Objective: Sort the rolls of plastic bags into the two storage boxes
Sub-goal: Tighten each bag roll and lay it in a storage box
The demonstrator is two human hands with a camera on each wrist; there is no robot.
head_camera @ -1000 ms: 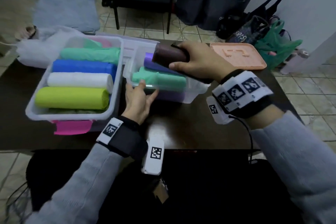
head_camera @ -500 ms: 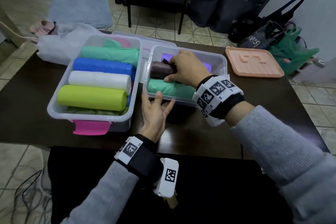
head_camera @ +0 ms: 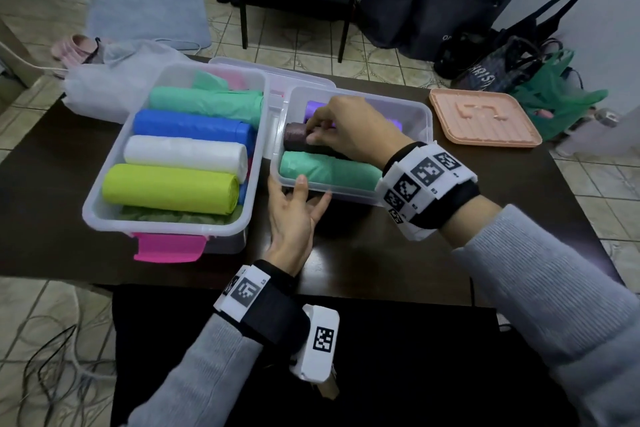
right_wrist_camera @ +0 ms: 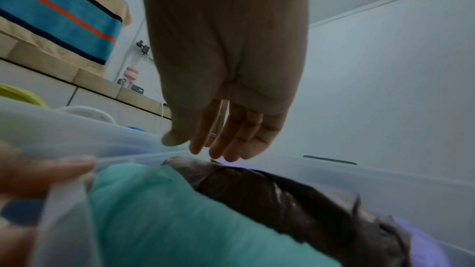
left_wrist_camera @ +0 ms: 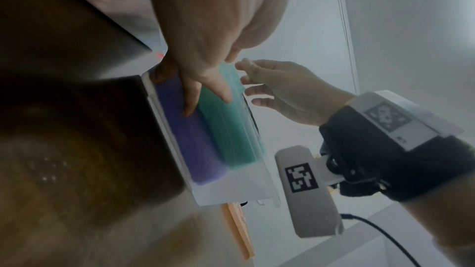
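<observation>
On the dark table [head_camera: 398, 253] two clear storage boxes were set side by side. The larger box [head_camera: 104, 204] was seen filled with a yellow-green roll [head_camera: 169, 188], a white roll [head_camera: 183, 153], a blue roll [head_camera: 190, 125] and a green roll [head_camera: 207, 101]. In the smaller box [head_camera: 424, 121] a dark brown roll [head_camera: 296, 140] was laid between a purple roll [head_camera: 313, 107] behind and a teal roll [head_camera: 329, 172] in front. The grip of the right hand [head_camera: 349, 128] was held over the brown roll, its fingers extended and relaxed with the tips at the roll's left end; nothing was clasped. The left hand [head_camera: 294, 218] was spread loosely against the smaller box's near wall, thumb at the rim, nothing enclosed. A peach lid [head_camera: 485, 121] was lying to the right of the smaller box.
</observation>
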